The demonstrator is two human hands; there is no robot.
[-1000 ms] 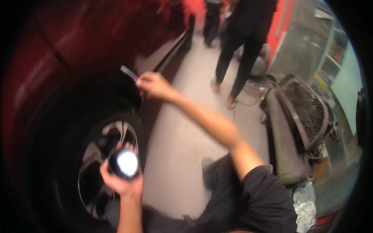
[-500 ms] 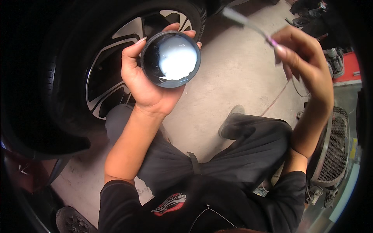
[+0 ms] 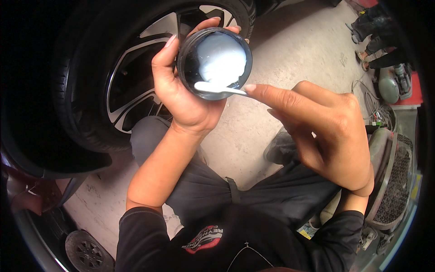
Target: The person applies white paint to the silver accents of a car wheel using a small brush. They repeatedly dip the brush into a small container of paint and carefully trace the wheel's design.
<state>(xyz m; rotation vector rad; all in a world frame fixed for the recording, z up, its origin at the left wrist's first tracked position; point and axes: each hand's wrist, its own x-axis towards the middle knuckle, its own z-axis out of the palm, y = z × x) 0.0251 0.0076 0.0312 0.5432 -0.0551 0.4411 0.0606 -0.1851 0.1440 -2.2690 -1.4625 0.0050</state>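
Note:
My left hand (image 3: 190,99) holds up a round black jar (image 3: 182,68), its fingers and thumb wrapped round the side. The open mouth shows glossy white paste (image 3: 222,63), with dark wall bare at the left. From the right reaches my right hand (image 3: 321,122), pinching a slim white tool with a rounded end (image 3: 213,88). That rounded end lies at the jar's near rim, over or just inside the mouth; whether it touches the paste I cannot tell. Most of the tool's handle is hidden by my fingers.
A car wheel (image 3: 124,81) with a black tyre stands close at the left, behind the jar. Concrete floor (image 3: 294,50) stretches ahead. At the right are a mesh grille part (image 3: 392,181), cables and a greenish tank (image 3: 389,85). Another person's legs (image 3: 380,50) show at far right.
My right hand has come down and left, bringing the white tool from the upper right to the jar's rim. My left hand and the jar have shifted slightly right and up.

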